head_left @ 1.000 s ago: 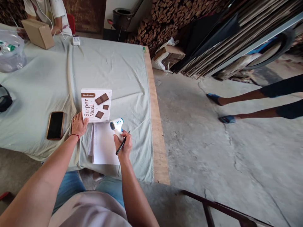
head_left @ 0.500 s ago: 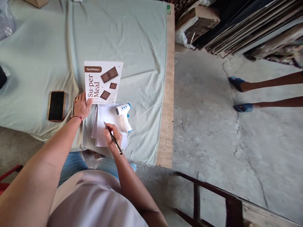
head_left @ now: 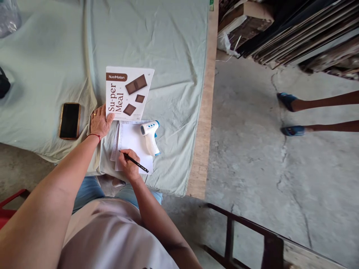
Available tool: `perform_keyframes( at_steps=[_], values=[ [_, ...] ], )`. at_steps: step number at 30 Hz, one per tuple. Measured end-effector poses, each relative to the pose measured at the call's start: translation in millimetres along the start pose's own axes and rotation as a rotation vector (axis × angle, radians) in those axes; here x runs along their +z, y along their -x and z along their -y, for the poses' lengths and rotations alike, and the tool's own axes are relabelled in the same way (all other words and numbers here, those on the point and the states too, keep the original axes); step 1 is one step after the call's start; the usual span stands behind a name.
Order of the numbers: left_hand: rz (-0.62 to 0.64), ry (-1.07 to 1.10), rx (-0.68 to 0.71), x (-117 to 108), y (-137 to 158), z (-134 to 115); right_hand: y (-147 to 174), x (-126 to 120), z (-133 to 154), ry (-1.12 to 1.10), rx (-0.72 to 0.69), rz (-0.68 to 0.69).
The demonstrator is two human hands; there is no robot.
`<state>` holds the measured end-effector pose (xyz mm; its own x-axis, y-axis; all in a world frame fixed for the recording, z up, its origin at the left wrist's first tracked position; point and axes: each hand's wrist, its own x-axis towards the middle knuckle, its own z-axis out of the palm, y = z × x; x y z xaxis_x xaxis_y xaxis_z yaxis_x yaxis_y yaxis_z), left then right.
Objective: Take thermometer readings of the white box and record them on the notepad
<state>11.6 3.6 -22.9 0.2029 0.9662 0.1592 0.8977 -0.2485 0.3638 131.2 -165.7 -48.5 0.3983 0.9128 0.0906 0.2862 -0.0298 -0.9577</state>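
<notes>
My left hand [head_left: 101, 120] grips the lower left corner of a white box [head_left: 112, 101] printed "NutriMotion Su-per Meal" with brown bars; the thumb is on its front. Below the box lies a small stack of paper sheets [head_left: 131, 136], the lower ones covered in writing along the left side. My right hand [head_left: 129, 163] is closed around a black pencil [head_left: 137, 163], its tip near the left part of the top sheet. A white and blue infrared thermometer [head_left: 150, 136] rests on the right side of the paper.
A phone [head_left: 70, 121] lies left of my left hand on the green cloth [head_left: 146, 33]. A plastic bag [head_left: 9, 18] and a black object [head_left: 3, 84] are at the left. Another person's legs [head_left: 331, 99] stand on the floor at right. A dark frame [head_left: 230, 235] stands lower right.
My right hand has moved left and down over the paper, and the pencil now lies flatter. The left hand keeps its hold on the box. The whole view has shifted slightly.
</notes>
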Motion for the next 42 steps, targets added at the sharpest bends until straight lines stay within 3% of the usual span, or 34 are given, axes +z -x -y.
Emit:
perform_keyframes(
  at_steps=[17, 42],
  values=[
    [0.005, -0.015, -0.003, 1.0, 1.0, -0.2, 1.7, 2.2, -7.1, 0.233, -0.228, -0.005],
    [-0.006, -0.024, 0.014, 2.2, 0.7, 0.8, 1.4, 0.4, -7.8, 0.313, -0.368, -0.06]
  ],
)
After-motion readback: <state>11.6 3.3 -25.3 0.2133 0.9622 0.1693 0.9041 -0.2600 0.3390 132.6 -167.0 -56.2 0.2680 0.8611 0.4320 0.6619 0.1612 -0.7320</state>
